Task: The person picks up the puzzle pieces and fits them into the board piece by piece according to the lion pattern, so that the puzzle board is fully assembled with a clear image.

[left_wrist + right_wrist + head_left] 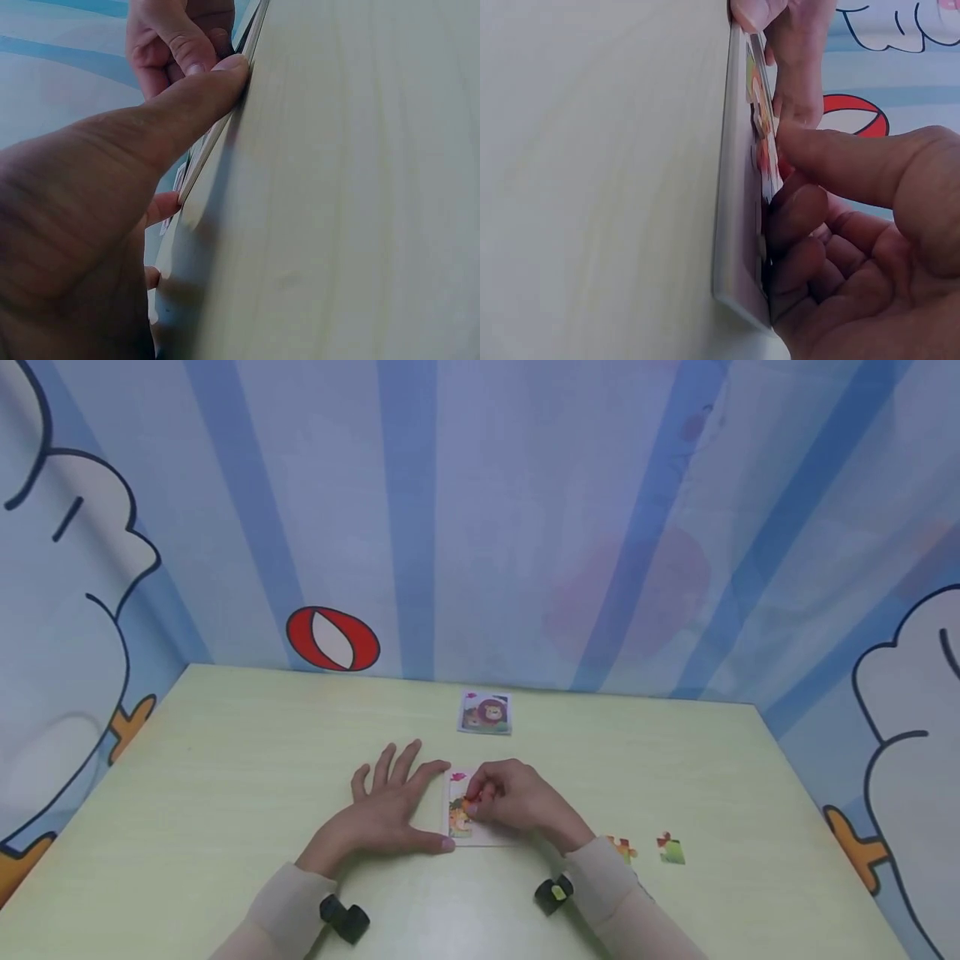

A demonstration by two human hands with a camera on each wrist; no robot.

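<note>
A small white puzzle tray (491, 838) lies flat on the table, with joined pieces of a colourful picture (460, 818) along its left side. My left hand (382, 814) is spread beside it, index fingertip at the top left corner and thumb tip at the bottom left one. Over the middle of the tray, my right hand (517, 793) pinches a reddish puzzle piece (783, 166) between thumb and fingers, right at the joined pieces. Most of that piece is hidden by the fingers. In the right wrist view, the other fingers curl close over the tray's near part.
A square picture card (485, 714) with a lion lies farther back on the pale table (285, 727). Two loose puzzle pieces, one (622, 846) partly behind the right sleeve and another (671, 849), lie to the right. Printed cloth (480, 527) hangs behind the table.
</note>
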